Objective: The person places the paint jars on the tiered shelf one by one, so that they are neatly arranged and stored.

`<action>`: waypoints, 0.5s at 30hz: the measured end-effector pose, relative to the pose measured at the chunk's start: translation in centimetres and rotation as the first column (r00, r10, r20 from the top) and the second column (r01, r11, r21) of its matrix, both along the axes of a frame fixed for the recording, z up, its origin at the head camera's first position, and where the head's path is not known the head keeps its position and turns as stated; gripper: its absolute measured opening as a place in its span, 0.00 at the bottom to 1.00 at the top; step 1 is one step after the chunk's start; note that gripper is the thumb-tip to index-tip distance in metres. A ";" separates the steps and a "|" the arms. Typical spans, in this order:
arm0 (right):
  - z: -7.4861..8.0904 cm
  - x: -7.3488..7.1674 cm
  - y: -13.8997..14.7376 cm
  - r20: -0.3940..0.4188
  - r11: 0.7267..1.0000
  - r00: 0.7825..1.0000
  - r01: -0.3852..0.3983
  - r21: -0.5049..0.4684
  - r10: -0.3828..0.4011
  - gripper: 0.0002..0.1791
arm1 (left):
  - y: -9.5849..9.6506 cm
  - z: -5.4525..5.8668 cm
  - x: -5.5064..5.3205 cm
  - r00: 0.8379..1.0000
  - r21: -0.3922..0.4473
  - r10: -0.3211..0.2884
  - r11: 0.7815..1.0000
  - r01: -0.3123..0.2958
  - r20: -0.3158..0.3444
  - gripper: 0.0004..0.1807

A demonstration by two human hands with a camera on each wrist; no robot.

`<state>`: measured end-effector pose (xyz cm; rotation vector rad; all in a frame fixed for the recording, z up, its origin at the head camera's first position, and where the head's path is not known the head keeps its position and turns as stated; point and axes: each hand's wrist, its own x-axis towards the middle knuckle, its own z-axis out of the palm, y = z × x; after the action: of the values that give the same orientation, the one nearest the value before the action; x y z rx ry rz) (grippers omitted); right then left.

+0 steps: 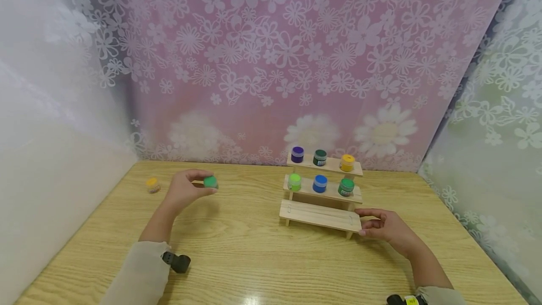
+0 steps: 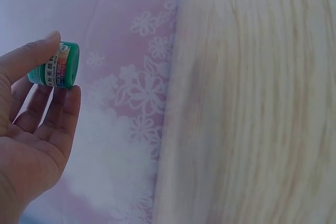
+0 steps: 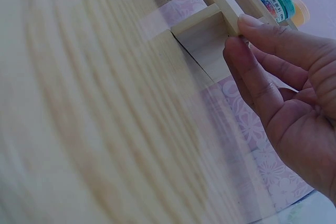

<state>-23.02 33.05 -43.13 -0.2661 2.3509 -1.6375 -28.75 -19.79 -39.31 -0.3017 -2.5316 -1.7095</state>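
Observation:
My left hand (image 1: 186, 189) pinches a small green paint jar (image 1: 210, 182) between thumb and fingers, above the table on the left. In the left wrist view its printed label (image 2: 56, 66) faces the camera. At the right, my right hand (image 1: 394, 230) grips the end of the lowest step of a three-tier wooden rack (image 1: 319, 214). Thumb and fingertips hold that board's edge (image 3: 231, 22) in the right wrist view. Purple (image 1: 297, 154), dark green (image 1: 320, 157) and yellow (image 1: 347, 163) jars stand on the top tier; light green (image 1: 294, 182), blue (image 1: 320, 183) and green (image 1: 346, 187) ones stand on the middle tier.
Left of my left hand, a yellow-orange jar (image 1: 153, 185) sits on the wooden table (image 1: 237, 244). A pink flowered curtain (image 1: 254, 69) hangs behind the table's back edge, and pale sheets (image 1: 51, 154) close off both sides.

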 end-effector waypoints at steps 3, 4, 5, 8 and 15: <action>0.0 0.0 0.0 0.004 1.000 1.000 0.000 -0.003 0.000 0.36 | 0.4 0.3 0.3 1.000 0.016 -0.008 1.000 0.008 -0.005 0.26; 0.0 0.0 0.0 0.004 1.000 1.000 0.000 -0.002 0.000 0.36 | 0.5 0.4 0.3 1.000 0.018 -0.011 1.000 0.011 -0.008 0.26; 0.0 0.0 0.0 0.006 1.000 1.000 0.000 -0.002 0.000 0.36 | 0.7 0.6 0.4 1.000 0.025 -0.012 1.000 0.013 -0.007 0.26; 0.0 0.0 0.0 0.004 1.000 1.000 0.003 0.003 -0.003 0.36 | 1.2 1.0 0.7 1.000 0.034 -0.027 0.999 0.027 -0.006 0.26; 0.0 0.1 -0.1 -0.004 1.000 1.000 0.009 0.011 -0.009 0.36 | 2.5 2.9 2.3 0.998 0.047 -0.069 0.996 0.069 -0.001 0.22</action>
<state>-22.96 32.97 -43.12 -0.2573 2.3662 -1.6285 -26.44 -17.32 -36.44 -0.3906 -2.5048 -1.7910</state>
